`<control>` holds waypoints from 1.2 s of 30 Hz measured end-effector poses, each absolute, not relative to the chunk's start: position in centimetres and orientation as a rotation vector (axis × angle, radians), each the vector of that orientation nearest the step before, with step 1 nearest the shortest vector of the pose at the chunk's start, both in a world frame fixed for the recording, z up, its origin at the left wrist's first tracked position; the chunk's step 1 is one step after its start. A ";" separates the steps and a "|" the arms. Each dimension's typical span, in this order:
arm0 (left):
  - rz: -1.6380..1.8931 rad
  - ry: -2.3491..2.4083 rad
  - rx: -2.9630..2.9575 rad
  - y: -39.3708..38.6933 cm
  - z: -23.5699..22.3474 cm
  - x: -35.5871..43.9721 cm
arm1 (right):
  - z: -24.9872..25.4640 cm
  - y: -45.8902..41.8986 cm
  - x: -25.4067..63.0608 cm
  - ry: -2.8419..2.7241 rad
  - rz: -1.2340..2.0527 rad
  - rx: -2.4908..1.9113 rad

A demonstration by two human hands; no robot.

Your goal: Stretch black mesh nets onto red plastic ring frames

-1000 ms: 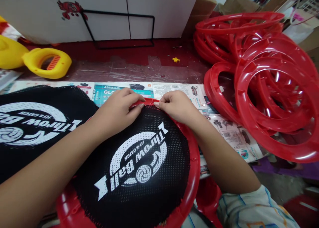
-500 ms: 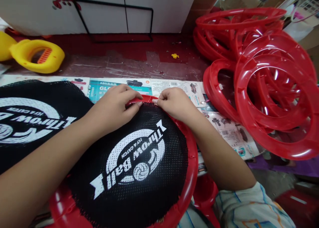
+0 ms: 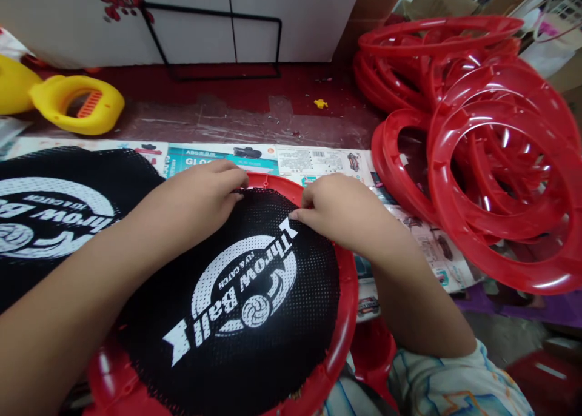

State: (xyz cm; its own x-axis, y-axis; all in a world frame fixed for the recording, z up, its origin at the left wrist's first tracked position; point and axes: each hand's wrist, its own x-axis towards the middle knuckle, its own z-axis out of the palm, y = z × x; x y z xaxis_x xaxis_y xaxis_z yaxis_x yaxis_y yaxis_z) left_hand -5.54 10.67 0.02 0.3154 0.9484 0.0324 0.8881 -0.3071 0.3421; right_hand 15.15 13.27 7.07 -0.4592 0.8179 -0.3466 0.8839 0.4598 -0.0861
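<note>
A round black mesh net (image 3: 313, 319) with white "Throw Ball" print lies over a red plastic ring (image 3: 348, 307) in front of me. My left hand (image 3: 204, 191) is closed at the far-left edge, its fingertips pinching the net's border beside the ring. My right hand (image 3: 341, 213) is closed on the net's edge at the far right, thumb and finger together near the printed ribbon end. Between the hands, the ring's far rim shows bare past the net's border. My left forearm covers the left side of the ring.
More printed black nets (image 3: 59, 167) lie at the left. A pile of red rings (image 3: 495, 246) stands at the right. Yellow plastic handles (image 3: 109, 110) sit at the back left. Behind are a white box (image 3: 318, 22) and a black wire frame (image 3: 204, 6). Printed cardboard (image 3: 318, 161) covers the table.
My right hand has moved right and slightly nearer along the rim, and my left hand has shifted left. The gap between them is wider, exposing more of the ring's far rim.
</note>
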 end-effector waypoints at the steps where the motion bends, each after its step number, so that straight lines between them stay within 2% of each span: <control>1: 0.309 1.714 2.310 10.6 0.1 -5.7 | 7.0 13.1 15.1 2.451 -0.308 1.440; 5: 0.211 1.815 2.288 9.9 0.6 -6.8 | 6.0 12.8 14.4 2.439 -0.201 1.391; 11: 0.179 1.924 2.254 9.6 1.2 -6.8 | 5.0 12.4 13.4 2.502 -0.226 1.408; 15: 0.431 1.516 2.372 11.0 0.7 -5.2 | 4.9 12.6 13.2 2.522 -0.297 1.466; 19: 0.555 1.259 2.276 12.4 -0.2 -4.2 | 4.8 13.4 13.6 2.563 -0.536 1.615; 25: 0.614 1.424 2.062 12.9 -0.2 -4.0 | 4.1 14.8 14.2 2.584 -0.846 1.729; 36: 0.653 1.575 2.138 12.9 -0.4 -3.2 | 2.8 15.4 14.1 2.607 -0.708 1.811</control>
State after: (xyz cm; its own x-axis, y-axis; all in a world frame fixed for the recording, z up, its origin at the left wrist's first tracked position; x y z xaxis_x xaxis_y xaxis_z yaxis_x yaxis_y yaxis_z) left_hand -3.23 12.90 -0.41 0.2545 0.9582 0.1304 0.7693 -0.2823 0.5731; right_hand 14.14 15.41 2.84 -0.3755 0.9140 -0.1535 0.8661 0.2871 -0.4093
